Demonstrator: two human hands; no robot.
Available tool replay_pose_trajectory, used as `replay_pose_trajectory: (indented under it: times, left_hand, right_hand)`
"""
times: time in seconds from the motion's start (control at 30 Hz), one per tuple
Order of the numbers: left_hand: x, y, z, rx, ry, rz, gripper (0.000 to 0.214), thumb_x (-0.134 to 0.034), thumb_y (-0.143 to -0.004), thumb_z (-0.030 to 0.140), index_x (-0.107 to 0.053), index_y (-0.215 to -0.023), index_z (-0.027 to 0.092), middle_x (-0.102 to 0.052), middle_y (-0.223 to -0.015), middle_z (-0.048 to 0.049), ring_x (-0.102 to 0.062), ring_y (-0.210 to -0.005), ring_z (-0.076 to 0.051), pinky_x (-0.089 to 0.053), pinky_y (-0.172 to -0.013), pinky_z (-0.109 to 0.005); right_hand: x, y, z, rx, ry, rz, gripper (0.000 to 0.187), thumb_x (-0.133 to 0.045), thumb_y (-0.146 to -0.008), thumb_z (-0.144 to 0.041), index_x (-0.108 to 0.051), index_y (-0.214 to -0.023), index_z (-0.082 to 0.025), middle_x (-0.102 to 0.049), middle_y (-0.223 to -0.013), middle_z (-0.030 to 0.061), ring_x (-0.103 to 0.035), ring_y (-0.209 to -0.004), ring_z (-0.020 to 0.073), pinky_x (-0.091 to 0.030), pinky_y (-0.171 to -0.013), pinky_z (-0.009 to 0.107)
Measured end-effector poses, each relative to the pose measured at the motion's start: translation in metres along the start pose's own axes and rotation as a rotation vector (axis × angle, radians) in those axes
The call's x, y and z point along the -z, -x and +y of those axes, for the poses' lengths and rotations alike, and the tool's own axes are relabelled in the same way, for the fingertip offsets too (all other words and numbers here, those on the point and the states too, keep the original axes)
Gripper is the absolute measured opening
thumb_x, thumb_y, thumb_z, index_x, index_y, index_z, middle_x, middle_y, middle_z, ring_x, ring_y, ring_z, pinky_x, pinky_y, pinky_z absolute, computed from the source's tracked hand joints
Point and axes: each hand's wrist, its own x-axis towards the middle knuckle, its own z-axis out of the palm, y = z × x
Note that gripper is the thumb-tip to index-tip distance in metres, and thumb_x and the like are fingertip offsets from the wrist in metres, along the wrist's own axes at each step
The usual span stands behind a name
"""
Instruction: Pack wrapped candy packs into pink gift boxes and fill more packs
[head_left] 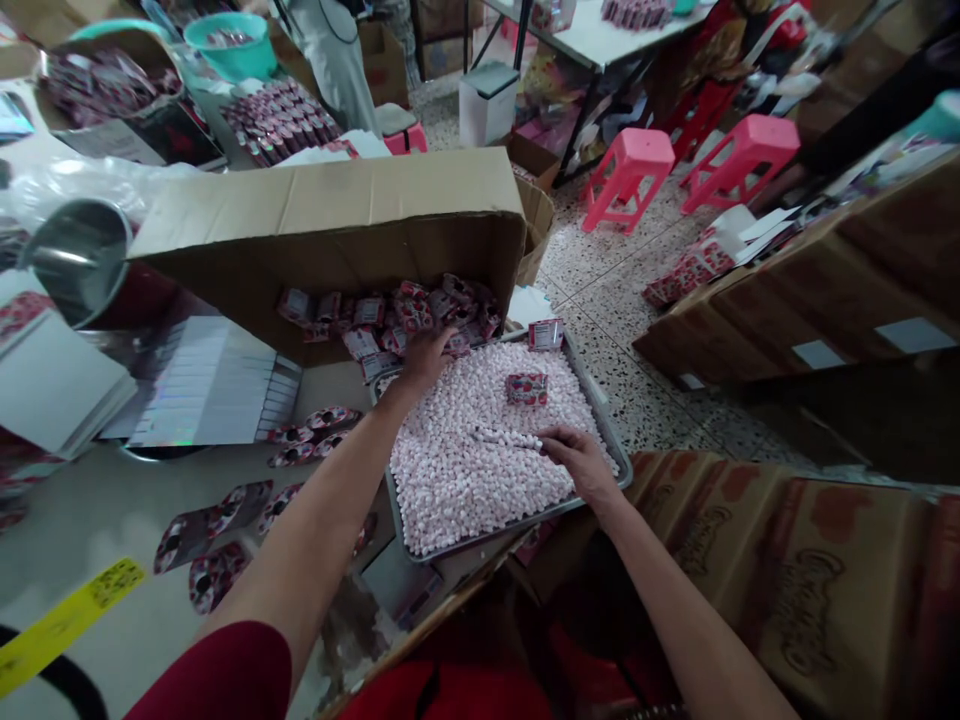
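A grey tray point(604, 420) holds a heap of small white and pale pink pellets point(465, 490). My right hand point(581, 460) is closed on the right end of a long narrow scoop point(474, 434), which lies level over the heap with a row of pellets along it. Beyond the tray, my left hand point(426, 360) reaches to the small red and white packets point(367, 312) in an open cardboard box point(330, 205) on its side. Its fingertips are partly hidden among them. One printed packet point(526, 389) rests on the pellets, another packet point(546, 334) at the tray's far edge.
Flat printed red pouches point(214, 530) lie on the table left of my left arm. Behind them are stacked white cartons point(210, 380) and a metal pot point(82, 260). Brown cartons point(825, 570) stand at my right. Pink stools point(637, 165) stand on the speckled floor beyond.
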Motion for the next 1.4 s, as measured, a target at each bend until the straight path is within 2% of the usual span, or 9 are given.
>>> replay_pose_trajectory:
  times: [0.2, 0.43, 0.77, 0.9, 1.03, 1.1, 1.2, 1.3, 1.4]
  left_hand:
    - [0.024, 0.062, 0.022, 0.207, 0.386, 0.110, 0.050, -0.094, -0.065, 0.027, -0.075, -0.112, 0.024, -0.078, -0.109, -0.0051, -0.071, -0.106, -0.028, -0.053, -0.093, -0.036]
    - [0.021, 0.130, 0.036, 1.080, 1.420, -0.067, 0.033, -0.088, -0.081, 0.047, -0.072, -0.081, 0.018, -0.069, -0.071, -0.0030, -0.058, -0.058, -0.011, -0.052, -0.057, -0.026]
    - [0.014, 0.152, 0.057, 1.298, 1.764, -0.033, 0.034, -0.081, -0.091, 0.043, -0.067, -0.079, 0.016, -0.064, -0.066, -0.0020, -0.056, -0.050, -0.006, -0.048, -0.044, -0.014]
    - [0.025, 0.176, 0.055, 1.264, 1.716, -0.028, 0.037, -0.084, -0.087, 0.045, -0.066, -0.079, 0.015, -0.070, -0.079, -0.0091, -0.062, -0.060, -0.012, -0.054, -0.053, -0.021]
    - [0.023, 0.203, 0.052, 0.993, 1.049, 0.216, 0.063, -0.100, -0.061, 0.040, -0.068, -0.112, 0.020, -0.069, -0.095, -0.0055, -0.068, -0.078, -0.019, -0.059, -0.073, -0.033]
    - [0.015, 0.203, 0.049, 0.734, 0.653, 0.305, 0.081, -0.102, -0.053, 0.030, -0.065, -0.126, 0.025, -0.069, -0.116, -0.0082, -0.068, -0.103, -0.028, -0.058, -0.092, -0.043]
    - [0.001, 0.189, 0.038, 0.448, 0.415, 0.211, 0.051, -0.090, -0.069, 0.024, -0.071, -0.116, 0.025, -0.071, -0.120, -0.0113, -0.066, -0.115, -0.033, -0.051, -0.104, -0.048]
    - [-0.007, 0.182, 0.026, 0.325, 0.414, 0.127, 0.027, -0.080, -0.082, 0.025, -0.073, -0.108, 0.025, -0.075, -0.110, -0.0103, -0.069, -0.106, -0.030, -0.052, -0.100, -0.044]
    - [-0.001, 0.193, 0.018, 0.316, 0.398, 0.215, 0.027, -0.078, -0.083, 0.027, -0.073, -0.109, 0.026, -0.076, -0.111, -0.0091, -0.069, -0.107, -0.029, -0.052, -0.099, -0.042]
  right_hand:
    - [-0.006, -0.020, -0.046, 0.054, -0.005, 0.016, 0.035, -0.086, -0.061, -0.046, -0.079, -0.082, -0.020, -0.071, -0.072, 0.0023, -0.056, -0.064, 0.0127, -0.040, -0.060, 0.026]
    - [-0.016, -0.042, -0.066, 0.046, 0.119, -0.089, 0.033, -0.083, -0.058, -0.043, -0.077, -0.080, -0.018, -0.072, -0.073, 0.0029, -0.058, -0.065, 0.0138, -0.042, -0.062, 0.027]
    - [-0.081, -0.031, -0.101, 0.322, 1.041, -0.134, 0.024, -0.063, -0.084, -0.019, -0.085, -0.094, -0.020, -0.083, -0.094, 0.0089, -0.074, -0.092, 0.0247, -0.050, -0.085, 0.032]
    - [-0.128, -0.029, -0.124, 0.263, 1.313, -0.202, 0.027, -0.065, -0.086, -0.017, -0.085, -0.104, -0.014, -0.082, -0.102, 0.0175, -0.076, -0.097, 0.0302, -0.051, -0.084, 0.033]
    - [-0.134, -0.026, -0.128, 0.330, 1.361, -0.264, 0.029, -0.061, -0.090, -0.017, -0.084, -0.108, -0.017, -0.082, -0.105, 0.0156, -0.075, -0.098, 0.0277, -0.050, -0.083, 0.031]
    - [-0.109, -0.029, -0.128, 0.385, 1.318, -0.219, 0.029, -0.059, -0.091, -0.016, -0.084, -0.105, -0.021, -0.083, -0.101, 0.0104, -0.074, -0.095, 0.0243, -0.049, -0.081, 0.029]
    - [-0.045, -0.051, -0.131, 0.456, 1.218, -0.042, 0.027, -0.060, -0.092, -0.019, -0.085, -0.102, -0.025, -0.083, -0.096, 0.0051, -0.073, -0.089, 0.0222, -0.049, -0.079, 0.029]
    - [0.011, -0.101, -0.133, 0.514, 1.164, 0.063, 0.025, -0.061, -0.090, -0.021, -0.085, -0.097, -0.019, -0.082, -0.094, 0.0079, -0.071, -0.086, 0.0233, -0.049, -0.080, 0.032]
    - [0.025, -0.157, -0.122, 0.531, 1.089, 0.004, 0.024, -0.061, -0.088, -0.022, -0.084, -0.092, -0.015, -0.082, -0.095, 0.0095, -0.070, -0.088, 0.0230, -0.048, -0.084, 0.032]
